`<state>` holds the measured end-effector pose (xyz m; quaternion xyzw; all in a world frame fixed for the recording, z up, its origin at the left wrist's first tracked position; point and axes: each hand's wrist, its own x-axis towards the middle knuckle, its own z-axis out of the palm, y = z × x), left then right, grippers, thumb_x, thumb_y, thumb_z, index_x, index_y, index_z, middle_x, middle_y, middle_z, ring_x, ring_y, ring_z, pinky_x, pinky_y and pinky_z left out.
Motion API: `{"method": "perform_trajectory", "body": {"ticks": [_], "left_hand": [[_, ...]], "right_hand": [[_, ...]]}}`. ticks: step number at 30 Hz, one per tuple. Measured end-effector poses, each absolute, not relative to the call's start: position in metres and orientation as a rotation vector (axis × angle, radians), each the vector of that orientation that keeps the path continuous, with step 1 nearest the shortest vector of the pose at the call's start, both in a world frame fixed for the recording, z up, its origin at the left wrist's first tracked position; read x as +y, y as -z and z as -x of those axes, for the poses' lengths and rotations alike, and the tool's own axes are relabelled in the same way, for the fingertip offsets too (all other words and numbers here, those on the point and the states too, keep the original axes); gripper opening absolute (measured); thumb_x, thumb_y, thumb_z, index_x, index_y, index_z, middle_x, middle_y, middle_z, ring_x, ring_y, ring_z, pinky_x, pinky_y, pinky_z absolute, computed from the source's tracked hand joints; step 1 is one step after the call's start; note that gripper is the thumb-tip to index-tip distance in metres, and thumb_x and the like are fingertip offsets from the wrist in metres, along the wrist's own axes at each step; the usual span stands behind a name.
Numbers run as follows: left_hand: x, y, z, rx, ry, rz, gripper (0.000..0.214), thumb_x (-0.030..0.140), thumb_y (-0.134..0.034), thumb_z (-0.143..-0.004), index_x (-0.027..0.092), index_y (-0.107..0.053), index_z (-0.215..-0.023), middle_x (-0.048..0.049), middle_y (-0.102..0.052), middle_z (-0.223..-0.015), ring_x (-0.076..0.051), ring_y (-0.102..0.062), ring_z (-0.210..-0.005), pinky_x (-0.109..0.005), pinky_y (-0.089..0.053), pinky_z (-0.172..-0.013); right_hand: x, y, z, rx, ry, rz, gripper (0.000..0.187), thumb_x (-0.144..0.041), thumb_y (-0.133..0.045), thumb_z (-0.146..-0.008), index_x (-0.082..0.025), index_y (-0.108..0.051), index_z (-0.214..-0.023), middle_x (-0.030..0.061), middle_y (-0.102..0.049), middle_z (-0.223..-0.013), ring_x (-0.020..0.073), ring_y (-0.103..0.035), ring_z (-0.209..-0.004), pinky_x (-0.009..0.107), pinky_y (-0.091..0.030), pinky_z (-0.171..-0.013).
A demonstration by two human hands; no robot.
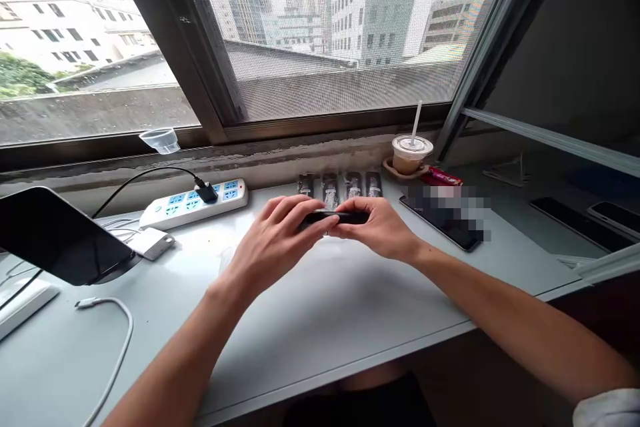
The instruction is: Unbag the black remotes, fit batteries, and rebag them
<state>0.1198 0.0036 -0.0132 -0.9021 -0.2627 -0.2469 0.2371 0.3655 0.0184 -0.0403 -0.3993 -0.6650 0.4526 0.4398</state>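
Both hands meet over the middle of the desk around a thin black flat object (354, 217), seen edge-on; its exact kind does not show. My left hand (280, 233) grips its left end, fingers on top and thumb along the near edge. At the right end, my right hand (383, 230) pinches it between thumb and fingers. Just behind the hands, several small dark items in clear plastic wrapping (353, 185) lie in a row, their lower parts partly covered by the fingers.
A white power strip (195, 203) with a black plug lies left, near a tilted black tablet (65, 233) and white cable (127, 340). On the right are a dark phone (443, 221), an iced drink (411, 155) with a straw and a red packet (443, 177). A window frames the back.
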Motion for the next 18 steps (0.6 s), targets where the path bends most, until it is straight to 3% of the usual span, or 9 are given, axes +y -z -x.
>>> {"method": "perform_trajectory", "body": {"ticks": [8, 12, 18], "left_hand": [[0.005, 0.012, -0.115, -0.826, 0.620, 2.608, 0.043, 0.027, -0.060, -0.106, 0.036, -0.059, -0.148, -0.0070, -0.072, -0.131, -0.028, -0.062, -0.124, -0.046, -0.054, -0.104], [0.008, 0.013, -0.112, -0.844, 0.652, 2.641, 0.043, 0.026, -0.060, -0.105, 0.030, -0.059, -0.148, -0.0092, -0.072, -0.133, -0.030, -0.063, -0.120, -0.049, -0.055, -0.102], [0.014, 0.015, -0.101, -0.974, 0.710, 2.652, 0.041, 0.029, -0.063, -0.103, 0.025, -0.062, -0.144, -0.0121, -0.071, -0.133, -0.033, -0.063, -0.118, -0.053, -0.055, -0.103]], "right_hand": [[0.022, 0.040, -0.373, -1.693, -1.337, 0.926, 0.044, -0.046, -0.091, -0.079, -0.018, -0.081, -0.112, 0.0065, -0.081, -0.095, 0.0237, -0.077, -0.086, 0.038, -0.064, -0.080], [0.024, 0.044, -0.373, -1.735, -1.112, 0.998, 0.059, -0.049, -0.091, -0.078, -0.024, -0.076, -0.129, 0.0077, -0.080, -0.115, 0.0260, -0.077, -0.100, 0.038, -0.063, -0.086], [0.031, 0.045, -0.381, -1.814, -0.925, 1.139, 0.047, -0.058, -0.086, -0.081, -0.022, -0.081, -0.110, 0.0027, -0.076, -0.070, 0.0221, -0.073, -0.063, 0.034, -0.056, -0.059]]}}
